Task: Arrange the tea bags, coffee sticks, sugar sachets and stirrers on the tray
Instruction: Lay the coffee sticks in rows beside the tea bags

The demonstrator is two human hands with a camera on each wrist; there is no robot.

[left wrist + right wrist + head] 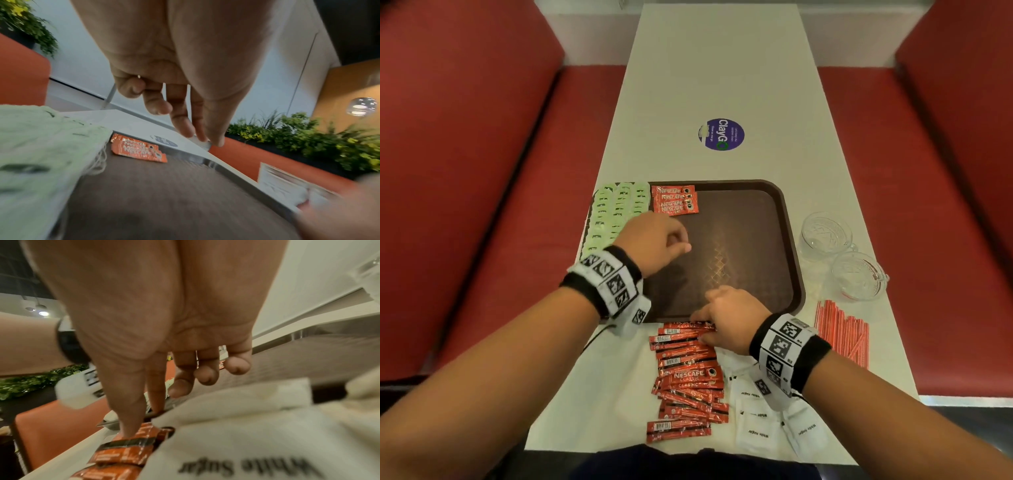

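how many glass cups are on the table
2, both on the table right of the tray: one cup farther away, the other cup nearer, just beside it.

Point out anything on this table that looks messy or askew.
The loose coffee sticks near the table's front edge lie in a ragged, overlapping pile at mixed angles, unlike the neat stack on the tray. The sugar sachets beside them overlap too, some tilted. Nothing looks spilled or torn.
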